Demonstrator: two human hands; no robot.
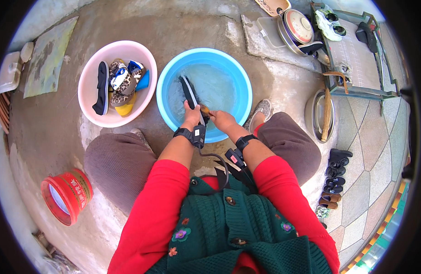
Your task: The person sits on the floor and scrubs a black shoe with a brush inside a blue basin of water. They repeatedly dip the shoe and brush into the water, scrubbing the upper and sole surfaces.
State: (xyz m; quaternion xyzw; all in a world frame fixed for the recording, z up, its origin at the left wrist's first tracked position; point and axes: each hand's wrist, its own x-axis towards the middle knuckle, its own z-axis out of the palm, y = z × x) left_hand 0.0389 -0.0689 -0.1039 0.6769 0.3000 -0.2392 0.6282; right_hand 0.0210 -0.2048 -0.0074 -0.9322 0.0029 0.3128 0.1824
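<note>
A blue plastic basin with water in it stands on the floor before me. Over the water my left hand grips a black shoe with a white sole edge, its far end pointing away from me. My right hand holds a brown-yellow brush against the shoe's right side; its bristles are hidden. To the left, a pink basin holds a black shoe, leopard-print shoes with blue and white parts, and yellow and blue pieces partly hidden beneath them.
A red bucket lies tilted at the lower left. On the right are a metal-framed rack with shoes, stacked pots and lids, a metal basin with a straw brush across it, and a row of shoes.
</note>
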